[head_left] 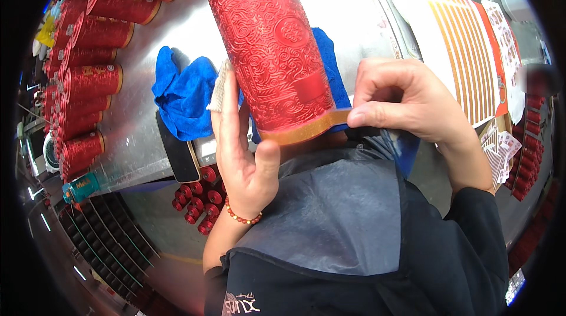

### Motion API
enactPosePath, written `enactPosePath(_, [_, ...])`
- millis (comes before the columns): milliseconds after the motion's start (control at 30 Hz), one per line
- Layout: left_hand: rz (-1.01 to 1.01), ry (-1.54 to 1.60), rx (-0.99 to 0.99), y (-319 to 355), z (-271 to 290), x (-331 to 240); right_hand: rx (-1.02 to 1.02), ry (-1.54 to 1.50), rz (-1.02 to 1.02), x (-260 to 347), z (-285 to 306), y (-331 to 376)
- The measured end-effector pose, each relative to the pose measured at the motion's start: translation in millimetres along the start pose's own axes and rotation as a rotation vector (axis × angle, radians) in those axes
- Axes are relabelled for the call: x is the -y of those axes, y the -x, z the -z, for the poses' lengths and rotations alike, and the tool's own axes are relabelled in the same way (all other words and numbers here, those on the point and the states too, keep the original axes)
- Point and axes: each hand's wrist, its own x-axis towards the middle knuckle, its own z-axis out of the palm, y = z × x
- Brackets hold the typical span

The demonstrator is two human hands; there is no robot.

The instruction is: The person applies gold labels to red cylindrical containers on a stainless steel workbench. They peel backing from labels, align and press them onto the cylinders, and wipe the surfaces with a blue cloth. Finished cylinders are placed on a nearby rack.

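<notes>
Cylinder of embossed red (271, 50) lies between a person's two hands at a metal tabletop (137, 139), its near end level with the fingers and its far end reaching out well beyond them. One gold strip (303, 129) curves along the near rim, from beside the left thumb across to the right fingertips.

The right hand (413, 98) pinches the strip's free end between thumb and bent forefinger, wrist arched, elbow out to the side. The left hand (244, 168) stands unclasped, fingers stretched straight along the cylinder's left side, thumb raised, a beige cover (220, 87) at the fingertips and one beaded bracelet (243, 219) at the wrist.

Two patches of blue cloth show: one crumpled cloth (184, 95) to the left of the left hand, another (331, 65) behind the cylinder, toward the right hand. One phone (180, 151) rests just left of the left hand. More red cylinders (91, 80), overlapping too much to count, line the far left; one sheet of gold strips (460, 50) lies beyond the right hand.
</notes>
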Motion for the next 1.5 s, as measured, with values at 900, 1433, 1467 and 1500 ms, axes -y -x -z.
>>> enactPosePath(900, [-0.003,-0.329,0.052,-9,-8,-34,0.036,-0.038,-0.078,-5,10,-2])
enactPosePath(1433, [-0.246,-0.636,-0.013,-7,-1,-21,0.083,0.084,-0.065,-14,2,-14])
enactPosePath(1467, [-0.305,-0.655,0.016,-1,3,-21,0.083,0.07,-0.057,-17,1,-14])
enactPosePath(1500, [-0.363,-0.675,0.044,8,9,-23,0.084,0.056,-0.049,-18,2,-15])
